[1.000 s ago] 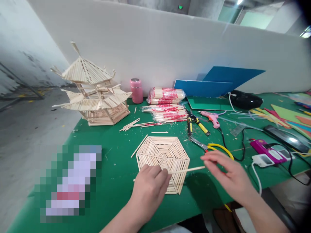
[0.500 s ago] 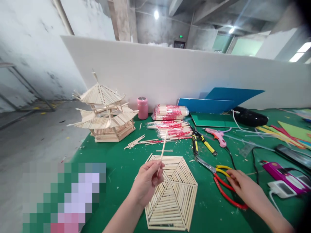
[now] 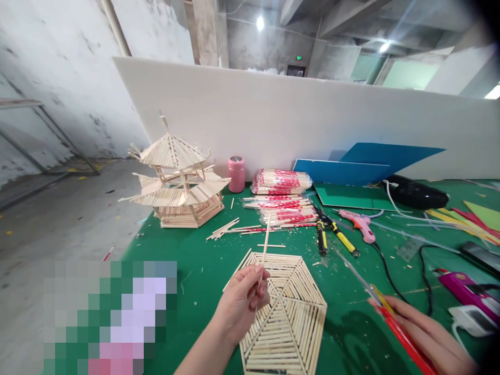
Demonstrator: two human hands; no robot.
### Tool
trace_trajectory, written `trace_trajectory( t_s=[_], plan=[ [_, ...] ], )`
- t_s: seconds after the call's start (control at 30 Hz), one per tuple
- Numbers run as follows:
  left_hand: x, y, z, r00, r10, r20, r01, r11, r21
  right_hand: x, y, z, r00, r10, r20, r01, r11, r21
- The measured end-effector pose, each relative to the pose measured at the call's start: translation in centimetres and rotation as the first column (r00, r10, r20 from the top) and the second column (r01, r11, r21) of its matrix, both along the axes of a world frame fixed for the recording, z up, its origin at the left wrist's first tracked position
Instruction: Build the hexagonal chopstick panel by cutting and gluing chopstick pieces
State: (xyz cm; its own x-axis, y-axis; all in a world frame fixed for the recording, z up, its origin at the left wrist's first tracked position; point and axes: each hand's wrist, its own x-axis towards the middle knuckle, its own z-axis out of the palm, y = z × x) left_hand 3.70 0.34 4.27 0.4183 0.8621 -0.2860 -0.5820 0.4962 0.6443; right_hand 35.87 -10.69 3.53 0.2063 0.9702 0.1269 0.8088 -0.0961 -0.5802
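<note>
Pinched in my left hand [image 3: 244, 297] is a thin wooden stick [image 3: 266, 237], pointing up and away from me. Beneath that hand lies a flat polygonal panel [image 3: 291, 333] built of sticks laid in wedge-shaped sections. My right hand [image 3: 422, 323] is closed round the red and yellow handles of a pair of scissors [image 3: 357, 273], raised off the table with the blades pointing to the upper left. One loose stick [image 3: 271, 245] rests just beyond the panel's far edge.
A stick-built pagoda model [image 3: 177, 182] stands at the back left beside a pink jar [image 3: 236, 174]. Bagged chopsticks [image 3: 281, 181], yellow-handled pliers [image 3: 339, 239] and a pink glue gun [image 3: 359, 224] lie behind the panel. A purple power strip [image 3: 464, 291] is at right.
My right hand has lifted the scissors off the table and turned them on edge. The left hand keeps its stick; the whole view has shifted slightly.
</note>
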Motion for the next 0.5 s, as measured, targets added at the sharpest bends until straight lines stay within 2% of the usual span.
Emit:
trace_trajectory(
  t_s=[0.1, 0.2, 0.33, 0.5],
  plan=[
    [0.0, 0.0, -0.1, 1.000, 0.016, -0.009, -0.016, 1.000, 0.012, -2.9, 0.6, 0.9, 0.972, 0.135, -0.190, -0.161, 0.978, -0.129],
    [0.0, -0.1, -0.1, 0.999, 0.029, -0.022, -0.029, 0.999, 0.016, -5.9, 2.0, 1.4, 0.941, 0.226, -0.252, -0.274, 0.946, -0.175],
    [0.1, -0.3, 0.1, 0.997, 0.056, -0.061, -0.054, 0.998, 0.021, -9.2, 3.3, 2.8, 0.941, 0.274, -0.201, -0.328, 0.886, -0.328],
    [0.1, -0.4, 0.0, 0.990, 0.071, -0.123, -0.066, 0.997, 0.049, -11.0, 3.2, 3.9, 0.944, 0.303, -0.133, -0.331, 0.870, -0.366]
  ],
)
